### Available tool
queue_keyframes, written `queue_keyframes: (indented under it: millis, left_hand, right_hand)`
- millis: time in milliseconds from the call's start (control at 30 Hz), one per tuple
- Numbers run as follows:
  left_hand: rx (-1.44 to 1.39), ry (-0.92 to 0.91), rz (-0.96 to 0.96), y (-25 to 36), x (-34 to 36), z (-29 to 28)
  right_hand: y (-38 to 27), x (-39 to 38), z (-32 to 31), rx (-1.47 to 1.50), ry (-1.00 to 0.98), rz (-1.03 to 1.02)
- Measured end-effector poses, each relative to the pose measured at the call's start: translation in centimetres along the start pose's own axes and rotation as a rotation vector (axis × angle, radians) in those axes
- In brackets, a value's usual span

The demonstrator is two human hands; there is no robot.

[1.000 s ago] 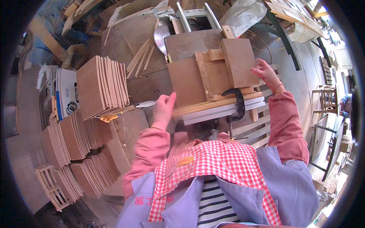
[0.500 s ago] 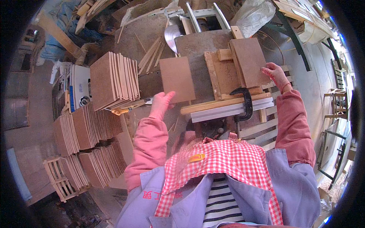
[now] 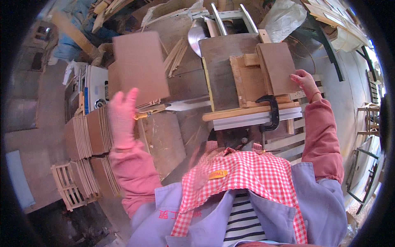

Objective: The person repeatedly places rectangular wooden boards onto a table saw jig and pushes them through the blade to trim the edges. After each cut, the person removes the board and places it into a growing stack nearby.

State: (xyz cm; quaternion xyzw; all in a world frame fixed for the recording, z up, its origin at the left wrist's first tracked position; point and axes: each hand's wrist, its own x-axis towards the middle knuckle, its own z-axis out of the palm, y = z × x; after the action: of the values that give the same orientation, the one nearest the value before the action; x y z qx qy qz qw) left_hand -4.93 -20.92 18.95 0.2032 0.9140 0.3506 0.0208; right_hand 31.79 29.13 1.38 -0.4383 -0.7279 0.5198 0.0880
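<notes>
My left hand (image 3: 123,113), in a pink glove, is raised at the left with its fingers flat against the lower edge of a square brown board (image 3: 139,68). That board is held up in the air over the stacks of boards. My right hand (image 3: 305,82) grips the right edge of a second brown board (image 3: 279,66), which lies on a wooden jig (image 3: 247,82) on the saw table. Behind the jig, a round saw blade (image 3: 194,36) stands up from the table.
A black clamp (image 3: 272,113) pins a wooden bar and a metal fence (image 3: 247,120) at the table's near edge. Several stacks of brown boards (image 3: 88,131) stand on edge at the left, beside a white machine (image 3: 96,88) and a wooden crate (image 3: 65,187). Thin wood strips (image 3: 177,53) lie by the blade.
My left hand has carried the cut board off the saw table, up and to the left, over the stacks. My right hand stays on the board on the jig.
</notes>
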Motion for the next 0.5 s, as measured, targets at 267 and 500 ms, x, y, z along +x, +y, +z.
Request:
queue_keyframes:
  millis: [267, 500]
  left_hand:
    - [-0.382, -0.158, -0.312, -6.2, 5.4, -10.9]
    - [-0.403, -0.226, -0.398, -10.3, 6.1, -8.9]
  right_hand:
    - [-0.8, -0.7, -2.5, 0.256, 0.084, -0.104]
    - [-4.2, -2.9, -1.1, 0.577, -0.030, -0.100]
